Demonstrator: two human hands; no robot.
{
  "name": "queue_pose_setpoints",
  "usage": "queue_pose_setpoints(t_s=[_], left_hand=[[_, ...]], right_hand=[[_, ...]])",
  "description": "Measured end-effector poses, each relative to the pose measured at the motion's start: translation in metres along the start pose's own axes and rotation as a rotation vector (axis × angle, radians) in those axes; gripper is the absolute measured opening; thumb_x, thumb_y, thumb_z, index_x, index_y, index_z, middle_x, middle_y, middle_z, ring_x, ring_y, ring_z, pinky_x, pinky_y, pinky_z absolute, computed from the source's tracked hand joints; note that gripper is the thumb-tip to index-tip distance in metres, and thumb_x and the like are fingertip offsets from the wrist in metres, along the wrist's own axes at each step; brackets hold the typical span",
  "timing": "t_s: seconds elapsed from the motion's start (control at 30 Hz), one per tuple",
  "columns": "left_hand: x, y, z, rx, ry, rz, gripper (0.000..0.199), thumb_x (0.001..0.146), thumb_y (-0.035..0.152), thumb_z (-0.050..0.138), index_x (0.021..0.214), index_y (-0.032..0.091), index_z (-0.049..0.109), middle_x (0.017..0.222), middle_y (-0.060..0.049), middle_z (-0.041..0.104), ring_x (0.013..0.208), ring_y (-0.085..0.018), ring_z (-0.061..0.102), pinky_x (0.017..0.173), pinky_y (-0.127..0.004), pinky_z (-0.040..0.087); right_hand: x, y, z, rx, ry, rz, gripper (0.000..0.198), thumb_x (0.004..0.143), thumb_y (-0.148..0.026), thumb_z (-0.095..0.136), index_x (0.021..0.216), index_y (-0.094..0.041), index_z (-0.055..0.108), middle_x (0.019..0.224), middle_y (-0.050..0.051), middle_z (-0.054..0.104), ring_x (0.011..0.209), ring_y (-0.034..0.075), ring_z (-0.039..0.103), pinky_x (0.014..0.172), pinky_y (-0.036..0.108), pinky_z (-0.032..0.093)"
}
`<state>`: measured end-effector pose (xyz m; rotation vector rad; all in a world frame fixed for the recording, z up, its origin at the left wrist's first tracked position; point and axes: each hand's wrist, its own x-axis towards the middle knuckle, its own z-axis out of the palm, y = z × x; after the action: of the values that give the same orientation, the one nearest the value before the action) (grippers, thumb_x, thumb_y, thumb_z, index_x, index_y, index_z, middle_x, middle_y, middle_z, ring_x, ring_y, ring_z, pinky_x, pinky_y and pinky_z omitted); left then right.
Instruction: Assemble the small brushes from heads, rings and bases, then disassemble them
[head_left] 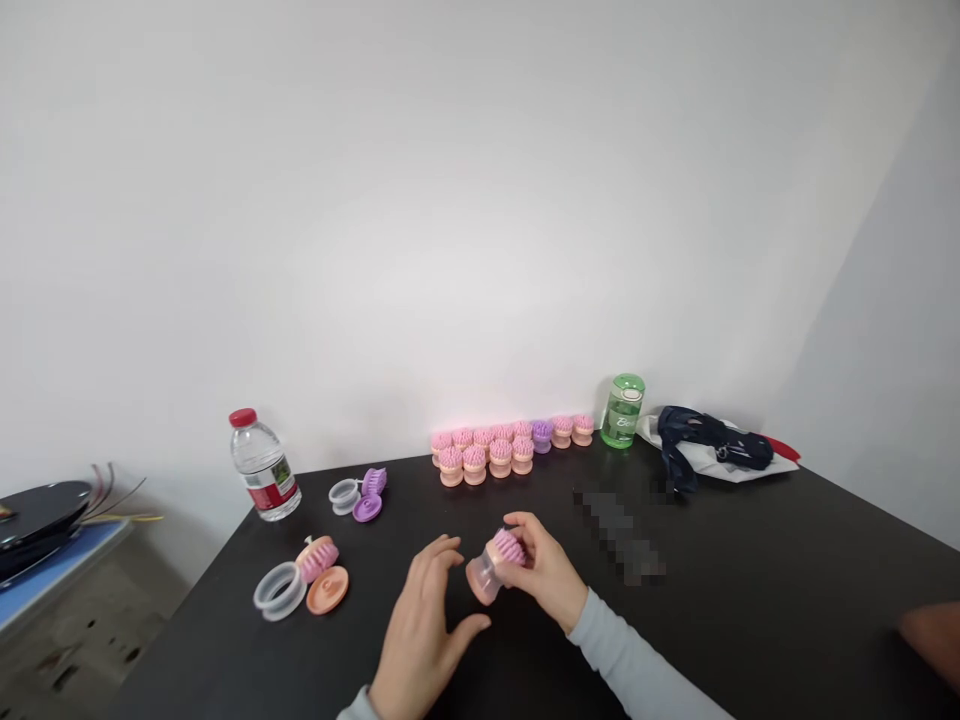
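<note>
Tilted in my right hand [546,572] is a small scrubbing brush [487,576] with pink bristles, a clear middle and a peach base. The fingers of that hand close around its bristle end. My left hand [426,625] is beside the brush, fingers and thumb apart, holding nothing. On the left of the table lie separate brush parts: a clear ring [280,592], a pink bristle head [318,560] and a peach disc [328,590]. Farther back are another clear ring [345,497], a purple bristle head [374,482] and a purple disc [367,508].
Several assembled pink brushes [474,466] and one purple brush [541,435] stand in rows by the wall. A red-capped water bottle [264,470] is at left; a green bottle [622,412] and dark fabric item [712,440] are at back right. A blurred brown shape [934,635] is at right.
</note>
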<state>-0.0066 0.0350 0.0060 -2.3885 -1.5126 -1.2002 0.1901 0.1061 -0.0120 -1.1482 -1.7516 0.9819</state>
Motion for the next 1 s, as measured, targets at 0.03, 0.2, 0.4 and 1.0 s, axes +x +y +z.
queue_pose_setpoints(t_s=[0.03, 0.2, 0.4, 1.0], left_hand=[[0.001, 0.007, 0.004, -0.047, -0.023, -0.036, 0.050, 0.071, 0.024, 0.078, 0.109, 0.023, 0.047, 0.116, -0.012, 0.062, 0.107, -0.030, 0.063, 0.084, -0.044, 0.058], [-0.004, 0.018, 0.015, -0.140, -0.100, -0.136, 0.038, 0.072, 0.007, 0.069, 0.097, 0.023, 0.046, 0.092, -0.003, 0.060, 0.081, -0.020, 0.063, 0.071, -0.035, 0.057], [-0.011, 0.012, 0.013, -0.164, -0.122, -0.087, 0.025, 0.078, 0.011, 0.064, 0.092, 0.023, 0.048, 0.092, -0.002, 0.062, 0.082, -0.018, 0.062, 0.071, -0.033, 0.054], [-0.012, 0.008, 0.011, -0.168, -0.145, -0.089, 0.021, 0.082, 0.021, 0.065, 0.096, 0.025, 0.049, 0.089, -0.001, 0.063, 0.075, -0.018, 0.066, 0.066, -0.030, 0.056]], right_hand=[[-0.008, -0.003, 0.007, 0.098, -0.036, -0.005, 0.052, 0.072, -0.018, 0.066, 0.119, -0.021, 0.044, 0.099, 0.003, 0.066, 0.086, 0.019, 0.068, 0.069, 0.029, 0.056], [-0.026, -0.010, 0.019, 0.492, -0.112, 0.024, 0.050, 0.068, -0.021, 0.071, 0.113, -0.021, 0.050, 0.104, 0.005, 0.063, 0.095, 0.021, 0.064, 0.081, 0.034, 0.052], [-0.029, -0.013, 0.014, 0.370, -0.146, 0.028, 0.021, 0.072, -0.015, 0.064, 0.091, -0.019, 0.059, 0.072, -0.003, 0.059, 0.065, 0.016, 0.059, 0.064, 0.031, 0.050], [-0.031, -0.012, 0.010, 0.159, -0.207, -0.050, 0.074, 0.055, -0.015, 0.082, 0.123, -0.022, 0.052, 0.109, 0.005, 0.064, 0.099, 0.025, 0.062, 0.089, 0.039, 0.049]])
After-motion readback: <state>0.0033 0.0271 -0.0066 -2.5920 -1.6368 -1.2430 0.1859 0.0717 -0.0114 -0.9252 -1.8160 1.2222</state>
